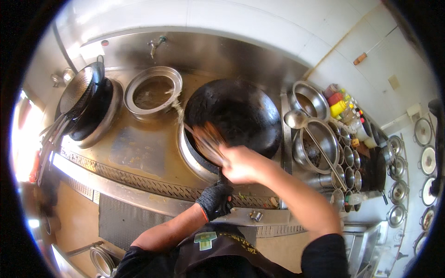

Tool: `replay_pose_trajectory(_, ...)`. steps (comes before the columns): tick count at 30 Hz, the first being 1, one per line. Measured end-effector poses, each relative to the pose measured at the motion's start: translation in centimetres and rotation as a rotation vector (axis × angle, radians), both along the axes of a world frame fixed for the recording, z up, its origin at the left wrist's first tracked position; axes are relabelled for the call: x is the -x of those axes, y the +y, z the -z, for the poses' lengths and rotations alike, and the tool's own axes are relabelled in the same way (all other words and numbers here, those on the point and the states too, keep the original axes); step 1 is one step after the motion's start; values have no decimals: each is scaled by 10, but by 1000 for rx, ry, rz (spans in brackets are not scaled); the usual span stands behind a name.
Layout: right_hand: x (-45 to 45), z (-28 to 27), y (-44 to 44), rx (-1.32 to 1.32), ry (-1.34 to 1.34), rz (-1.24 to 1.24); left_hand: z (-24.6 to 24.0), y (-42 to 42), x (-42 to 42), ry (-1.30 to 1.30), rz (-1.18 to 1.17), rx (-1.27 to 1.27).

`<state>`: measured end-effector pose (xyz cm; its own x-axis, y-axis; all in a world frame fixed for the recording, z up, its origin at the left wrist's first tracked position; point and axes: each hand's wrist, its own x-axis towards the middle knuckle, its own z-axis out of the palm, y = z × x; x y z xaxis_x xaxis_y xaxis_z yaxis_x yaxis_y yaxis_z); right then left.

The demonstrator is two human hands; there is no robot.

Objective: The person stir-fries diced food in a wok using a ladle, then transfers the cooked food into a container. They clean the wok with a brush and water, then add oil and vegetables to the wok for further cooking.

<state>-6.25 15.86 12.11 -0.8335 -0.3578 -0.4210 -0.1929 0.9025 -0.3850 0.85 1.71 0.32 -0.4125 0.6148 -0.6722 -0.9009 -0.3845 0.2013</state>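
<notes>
My left hand, in a dark knit glove, grips the short handle of a large black wok. The wok sits tilted over a burner ring, with its dark inside facing up. Bare and blurred by motion, my right hand holds what looks like a bamboo wok brush. Its bristles lie against or just above the wok's near left wall; the blur hides which. A pale, frayed strip hangs between the wok and a round metal pot of water to the left.
Strainers lean over another wok at far left. A tap juts from the steel backsplash. Rightward, a ladle rests across steel bowls, near sauce bottles and several metal cups. A slotted drain runs along the front edge.
</notes>
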Motion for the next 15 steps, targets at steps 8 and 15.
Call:
replay_pose_trajectory(8, 45, -53, 138, -734, -59, 106, -11, -1, 1, 80, 90, 137)
replay_pose_trajectory(15, 46, 48, 20, 70, 81, 90, -7, -1, -3, 76, 67, 81)
